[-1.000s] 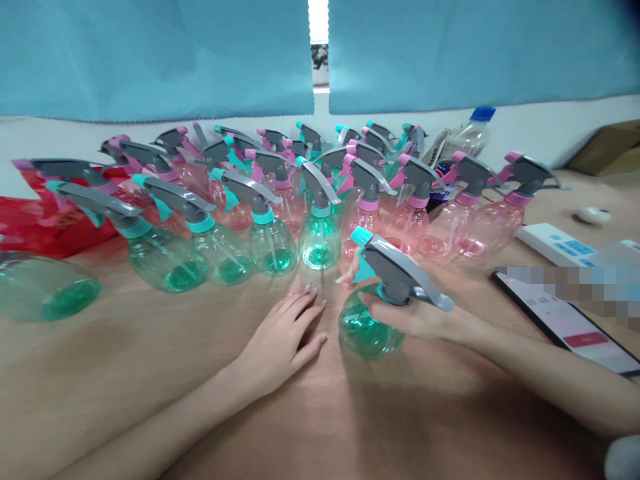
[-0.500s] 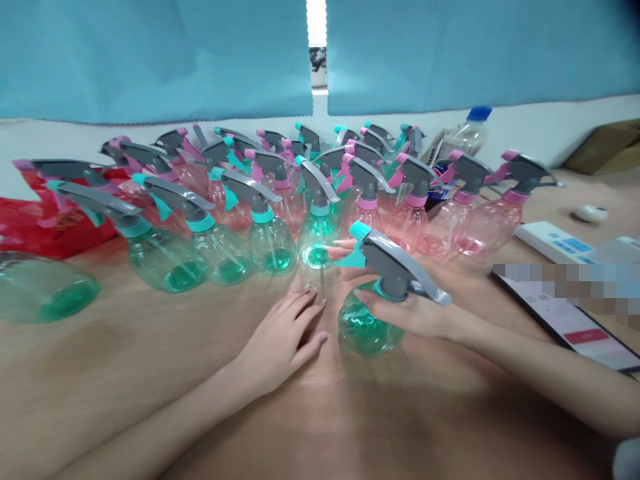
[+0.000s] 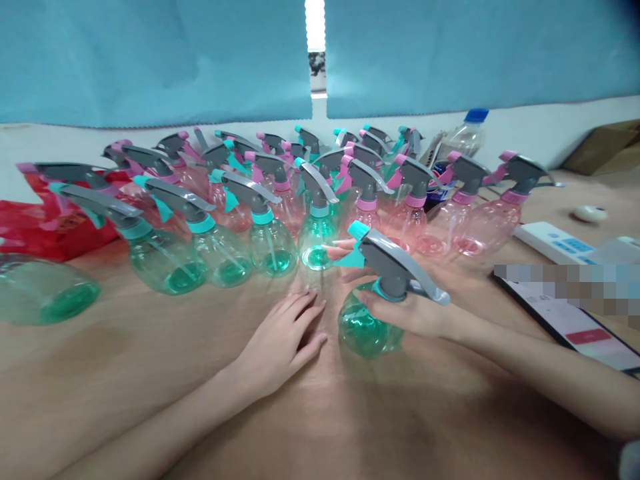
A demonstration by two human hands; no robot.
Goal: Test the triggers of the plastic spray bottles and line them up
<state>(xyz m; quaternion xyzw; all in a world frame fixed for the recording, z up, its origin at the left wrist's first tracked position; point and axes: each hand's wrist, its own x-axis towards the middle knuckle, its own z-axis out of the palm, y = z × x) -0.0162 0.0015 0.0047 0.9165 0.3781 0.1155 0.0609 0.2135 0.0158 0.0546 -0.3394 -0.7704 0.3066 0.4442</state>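
My left hand (image 3: 280, 340) lies flat on the wooden table, fingers stretched out and holding nothing. My right hand (image 3: 417, 315) is around a green spray bottle (image 3: 367, 328) standing before me, its thumb in front, just below the collar. The fingers reach out behind the bottle, partly hidden by its grey and turquoise trigger head. Behind it stands another green spray bottle (image 3: 319, 233), close to my right fingertips; whether they touch it I cannot tell. A further green one (image 3: 273, 247) is to its left, past my left fingertips.
Several pink spray bottles (image 3: 487, 217) and green ones crowd the back of the table. At left are a red plastic bag (image 3: 55, 230) and a cut-off green bottle body (image 3: 45, 290). A phone (image 3: 560, 320), a white device (image 3: 555, 240) and a blue-capped drink bottle (image 3: 465, 140) are at right.
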